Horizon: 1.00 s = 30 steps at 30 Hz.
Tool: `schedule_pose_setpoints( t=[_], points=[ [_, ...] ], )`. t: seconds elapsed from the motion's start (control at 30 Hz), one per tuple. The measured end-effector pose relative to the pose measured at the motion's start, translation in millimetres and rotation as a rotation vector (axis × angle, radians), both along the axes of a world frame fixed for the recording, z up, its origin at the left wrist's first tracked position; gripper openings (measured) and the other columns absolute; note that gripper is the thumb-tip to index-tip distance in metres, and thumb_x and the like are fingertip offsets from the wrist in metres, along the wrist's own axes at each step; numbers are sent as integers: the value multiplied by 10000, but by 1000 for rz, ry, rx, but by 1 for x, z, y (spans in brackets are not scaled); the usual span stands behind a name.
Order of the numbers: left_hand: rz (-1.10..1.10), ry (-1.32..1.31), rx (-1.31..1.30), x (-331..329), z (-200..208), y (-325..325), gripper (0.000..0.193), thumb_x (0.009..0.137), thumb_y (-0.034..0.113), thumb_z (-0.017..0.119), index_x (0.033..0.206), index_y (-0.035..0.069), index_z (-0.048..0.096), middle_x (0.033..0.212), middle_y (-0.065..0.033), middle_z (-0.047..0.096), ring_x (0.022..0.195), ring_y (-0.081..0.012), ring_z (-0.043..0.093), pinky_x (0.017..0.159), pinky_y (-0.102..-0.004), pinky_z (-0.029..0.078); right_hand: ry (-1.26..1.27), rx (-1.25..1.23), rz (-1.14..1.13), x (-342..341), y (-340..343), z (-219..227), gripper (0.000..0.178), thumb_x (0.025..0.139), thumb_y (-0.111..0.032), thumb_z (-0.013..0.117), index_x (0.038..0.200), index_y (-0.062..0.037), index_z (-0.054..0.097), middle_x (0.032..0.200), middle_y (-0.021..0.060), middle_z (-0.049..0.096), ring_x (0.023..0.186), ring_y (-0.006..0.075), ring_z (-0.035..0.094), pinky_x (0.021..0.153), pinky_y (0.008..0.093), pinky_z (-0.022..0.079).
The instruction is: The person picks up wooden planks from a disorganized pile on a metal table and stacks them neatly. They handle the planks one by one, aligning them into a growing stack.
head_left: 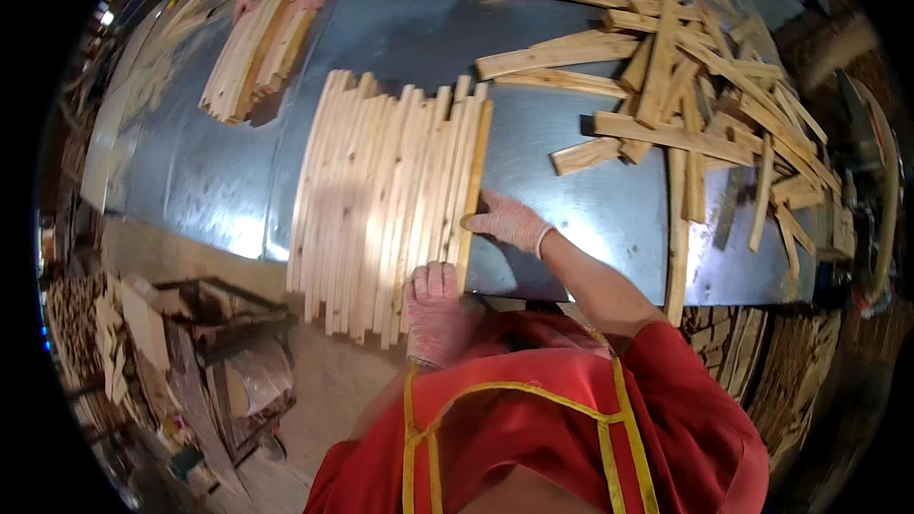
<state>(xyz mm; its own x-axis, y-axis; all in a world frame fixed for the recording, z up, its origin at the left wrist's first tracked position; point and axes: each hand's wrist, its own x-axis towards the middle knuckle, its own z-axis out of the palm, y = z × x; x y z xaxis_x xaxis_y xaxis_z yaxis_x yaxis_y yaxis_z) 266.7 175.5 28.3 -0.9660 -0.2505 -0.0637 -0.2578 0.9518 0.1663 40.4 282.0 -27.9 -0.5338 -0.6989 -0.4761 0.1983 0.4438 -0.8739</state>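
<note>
Wooden slats (pixel 367 200) lengthwise near-to-far, past the surface's (pixel 400 19) near edge, left hand (pixel 436 319) and right hand (pixel 511 223) against rightmost ones, grip unclear

Woodworking workshop: metal worktable (pixel 400 29), row of wooden strips (pixel 362 200), loose slats (pixel 659 76), stacked timber (pixel 790 366).

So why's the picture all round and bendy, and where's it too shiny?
Head view: fisheye distortion, with black corners; white glare on the metal table, left of the row of wooden strips and again near the right hand.
</note>
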Motion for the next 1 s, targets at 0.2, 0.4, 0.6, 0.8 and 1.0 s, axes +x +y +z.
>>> schedule_pose_setpoints(
  t=[0.2,0.4,0.6,0.8,1.0],
  points=[
    [-38,14,34,-23,-2,7,690,733,311,803,1329,38,588,1325,-158,563,1302,-370,515,1070,-522,432,1453,697,-15,-152,137,35,508,878,-317,744,1343,-155,624,1246,103,692,1232,349,601,1018,478,495],
    [-204,168,34,-72,-3,43,836,739,351,831,1454,34,535,1499,-181,515,1408,-414,455,1159,-565,372,1181,791,319,-159,155,70,288,864,-278,740,1109,-129,716,1016,116,752,1050,302,708,882,471,534],
    [-301,-13,43,-155,-21,111,927,741,462,849,1503,73,494,1523,-124,502,1424,-354,464,1169,-552,366,1154,154,-144,-99,207,78,494,732,-208,776,1204,-93,693,1139,148,710,1152,367,655,1017,490,511],
    [-304,-310,120,-198,-55,129,918,785,452,832,1552,94,475,1385,-151,621,1266,-359,609,1088,-504,465,643,446,-1113,-163,388,-11,454,898,-250,749,1247,24,654,1163,201,705,1107,372,666,1000,446,531],
    [-170,-224,712,-149,-25,98,819,855,309,763,1556,1,473,1315,-216,694,1197,-344,691,1048,-437,538,-290,-233,-1045,-127,354,65,452,980,-450,766,1097,-28,658,811,95,692,657,210,691,554,356,592]
  ],
)
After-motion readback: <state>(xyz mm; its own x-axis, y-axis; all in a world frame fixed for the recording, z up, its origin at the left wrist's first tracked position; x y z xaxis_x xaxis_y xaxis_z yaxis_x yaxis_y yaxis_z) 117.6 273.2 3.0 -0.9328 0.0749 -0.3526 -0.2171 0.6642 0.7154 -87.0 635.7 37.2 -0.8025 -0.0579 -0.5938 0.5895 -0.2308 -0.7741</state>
